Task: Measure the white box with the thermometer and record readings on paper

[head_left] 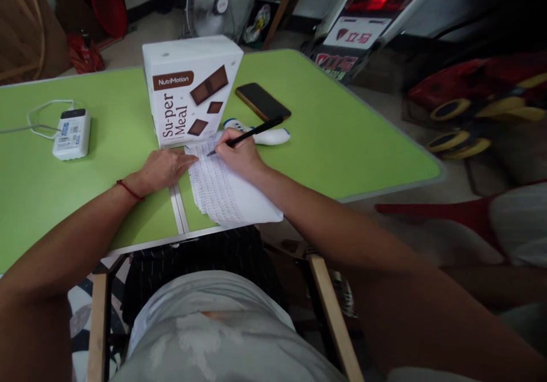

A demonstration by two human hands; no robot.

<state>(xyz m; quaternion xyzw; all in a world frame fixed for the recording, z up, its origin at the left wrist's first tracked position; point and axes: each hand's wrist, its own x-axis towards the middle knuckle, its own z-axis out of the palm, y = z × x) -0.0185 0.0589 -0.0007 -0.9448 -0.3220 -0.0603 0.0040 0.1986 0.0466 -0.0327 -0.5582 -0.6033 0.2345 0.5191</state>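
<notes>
A black pen (256, 131) slants in my right hand (240, 153), its fingers pinched around the barrel and its tip just above or on a sheet of paper (252, 202). Rows of small handwriting cover the paper's left part, while its right part is blank. My left hand (164, 168) rests at the paper's upper left edge with the index finger stretched onto it; the other fingers are partly hidden. Right behind the paper stands a white NutriMotion box (192, 94). A white handheld device with blue buttons (273, 137) lies beyond my right hand, partly covered.
On the green table (342, 142) lie a phone (262, 101) and, at left, a white power bank (72, 134) with a cable. A fan (220, 5) and a scooter (371, 20) stand behind. A red chair (444, 214) is at right.
</notes>
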